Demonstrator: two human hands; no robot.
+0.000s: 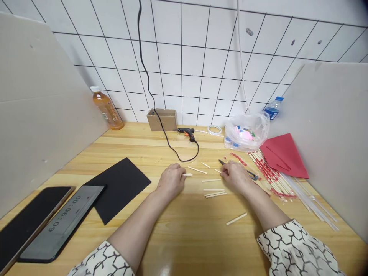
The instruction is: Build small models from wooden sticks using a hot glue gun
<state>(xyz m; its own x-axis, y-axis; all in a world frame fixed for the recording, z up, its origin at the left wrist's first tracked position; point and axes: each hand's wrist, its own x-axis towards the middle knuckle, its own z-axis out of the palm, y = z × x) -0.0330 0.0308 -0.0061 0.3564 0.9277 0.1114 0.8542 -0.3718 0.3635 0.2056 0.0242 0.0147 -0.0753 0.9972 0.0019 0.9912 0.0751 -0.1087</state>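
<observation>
My left hand (171, 180) rests on the wooden tabletop (184, 234), pinching a short pale stick piece (187, 174) between its fingertips. My right hand (235, 176) lies over a pair of small black-handled scissors (252, 175), with the dark blades (222, 162) sticking out past the fingers. Several loose pale sticks (212, 180) lie between my hands, and a longer one (236, 219) lies nearer me. To the right of my right hand spreads a bundle of red-marked sticks (271, 172).
A black glue gun (186, 134) with its cord stands at the back beside a cardboard box (161, 119). A plastic bag (247, 132), red paper (284, 157), black paper (120, 184), a phone (31, 222), a digital timer (66, 218) and two bottles surround the work area.
</observation>
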